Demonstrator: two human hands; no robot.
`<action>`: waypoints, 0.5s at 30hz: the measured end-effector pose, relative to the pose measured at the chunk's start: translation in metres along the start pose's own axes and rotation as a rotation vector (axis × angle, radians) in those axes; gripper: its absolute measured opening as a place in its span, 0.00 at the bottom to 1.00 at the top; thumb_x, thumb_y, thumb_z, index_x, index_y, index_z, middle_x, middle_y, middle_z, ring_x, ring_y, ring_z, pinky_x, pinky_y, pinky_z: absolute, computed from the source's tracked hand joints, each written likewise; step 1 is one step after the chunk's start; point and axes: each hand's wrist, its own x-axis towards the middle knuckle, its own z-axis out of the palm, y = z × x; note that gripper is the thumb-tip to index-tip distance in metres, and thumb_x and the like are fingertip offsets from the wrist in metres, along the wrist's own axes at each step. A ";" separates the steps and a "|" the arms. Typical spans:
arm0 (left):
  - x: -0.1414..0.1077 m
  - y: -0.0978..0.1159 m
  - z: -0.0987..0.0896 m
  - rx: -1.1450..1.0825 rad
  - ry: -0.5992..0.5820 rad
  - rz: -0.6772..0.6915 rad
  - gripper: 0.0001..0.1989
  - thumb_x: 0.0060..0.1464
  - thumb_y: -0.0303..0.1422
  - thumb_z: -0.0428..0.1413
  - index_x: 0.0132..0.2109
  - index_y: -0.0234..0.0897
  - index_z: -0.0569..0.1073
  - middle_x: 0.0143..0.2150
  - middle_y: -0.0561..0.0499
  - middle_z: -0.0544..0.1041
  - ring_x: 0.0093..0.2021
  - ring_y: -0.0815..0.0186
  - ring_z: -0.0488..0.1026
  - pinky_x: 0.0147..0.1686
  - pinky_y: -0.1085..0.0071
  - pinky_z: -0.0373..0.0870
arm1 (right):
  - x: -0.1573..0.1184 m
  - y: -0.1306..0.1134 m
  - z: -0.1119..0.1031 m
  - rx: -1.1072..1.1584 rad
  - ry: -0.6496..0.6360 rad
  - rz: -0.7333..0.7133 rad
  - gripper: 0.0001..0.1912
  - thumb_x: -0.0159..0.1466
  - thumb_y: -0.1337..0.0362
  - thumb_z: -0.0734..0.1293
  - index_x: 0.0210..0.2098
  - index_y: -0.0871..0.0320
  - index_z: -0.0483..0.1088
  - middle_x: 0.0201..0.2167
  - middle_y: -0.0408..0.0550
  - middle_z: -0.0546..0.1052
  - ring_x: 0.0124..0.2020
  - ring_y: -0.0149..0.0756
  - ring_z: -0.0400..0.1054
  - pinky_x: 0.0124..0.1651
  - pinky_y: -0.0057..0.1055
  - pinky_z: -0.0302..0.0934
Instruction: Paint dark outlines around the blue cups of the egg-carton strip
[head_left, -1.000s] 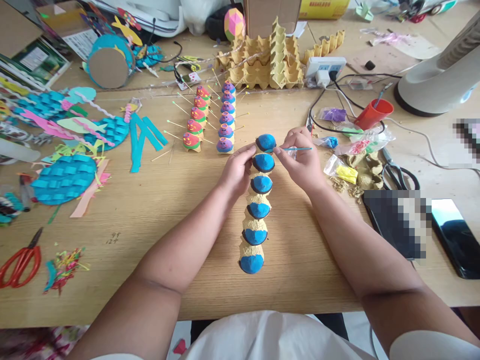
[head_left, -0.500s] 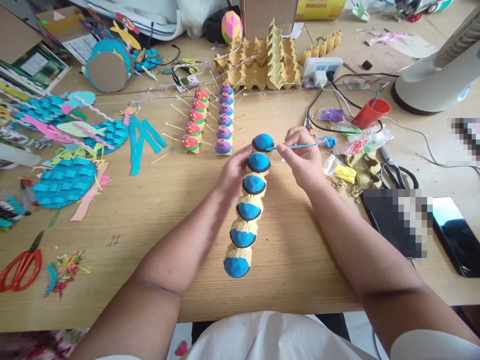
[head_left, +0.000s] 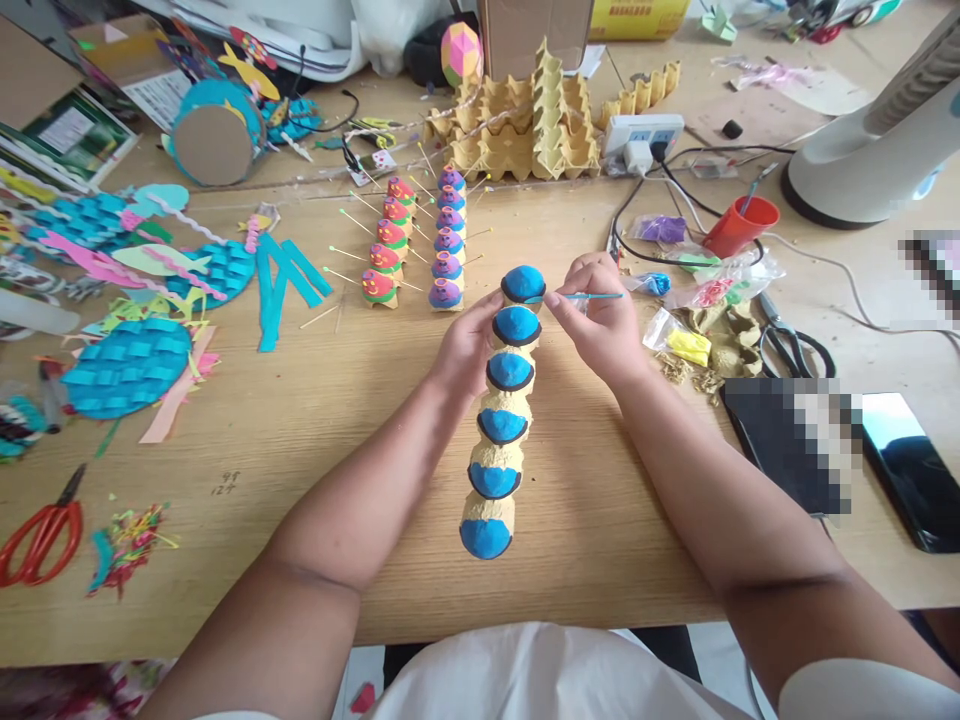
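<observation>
A strip of egg carton points toward me, its several humps capped in blue with dark lower borders. My left hand grips its far end from the left side. In my right hand a thin blue stick-like tool is pinched between thumb and fingers. Its tip meets the lower edge of the farthest blue cap. Whether the tip is a brush or a modelling tool is too small to tell.
Finished-looking red-green and purple carton caterpillars stand beyond my left hand. Blue woven paper fish and red-handled scissors lie left. Black scissors, a red cup and a phone are right.
The tool's tip has slid slightly left along the lower edge of the farthest cap. The carton strip's near end has swung a little to the right.
</observation>
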 end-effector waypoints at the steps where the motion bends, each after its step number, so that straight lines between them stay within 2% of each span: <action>1: 0.000 0.000 0.000 -0.021 -0.005 -0.017 0.14 0.62 0.49 0.63 0.49 0.50 0.84 0.27 0.49 0.82 0.35 0.51 0.86 0.30 0.64 0.78 | 0.000 0.000 0.000 -0.005 -0.001 -0.004 0.20 0.69 0.41 0.73 0.34 0.50 0.72 0.40 0.47 0.71 0.48 0.44 0.70 0.60 0.52 0.67; 4: 0.000 0.001 0.000 -0.065 -0.008 -0.053 0.15 0.62 0.48 0.63 0.52 0.50 0.83 0.24 0.51 0.81 0.31 0.53 0.84 0.27 0.65 0.77 | 0.000 -0.001 0.000 -0.026 -0.007 -0.006 0.20 0.68 0.41 0.73 0.34 0.49 0.72 0.40 0.47 0.71 0.48 0.44 0.70 0.60 0.52 0.67; 7: 0.000 0.001 0.000 -0.082 0.017 -0.058 0.13 0.62 0.48 0.64 0.49 0.50 0.83 0.25 0.51 0.81 0.30 0.56 0.84 0.28 0.67 0.76 | 0.000 -0.001 0.000 -0.018 0.000 0.016 0.22 0.67 0.39 0.73 0.33 0.50 0.72 0.39 0.47 0.71 0.48 0.44 0.69 0.60 0.52 0.67; 15: 0.006 -0.002 -0.001 -0.146 0.002 -0.074 0.14 0.63 0.49 0.63 0.52 0.53 0.83 0.30 0.51 0.85 0.35 0.54 0.86 0.31 0.66 0.79 | -0.002 -0.004 0.005 0.074 0.017 0.039 0.21 0.67 0.40 0.74 0.34 0.50 0.72 0.39 0.46 0.70 0.48 0.43 0.69 0.60 0.50 0.66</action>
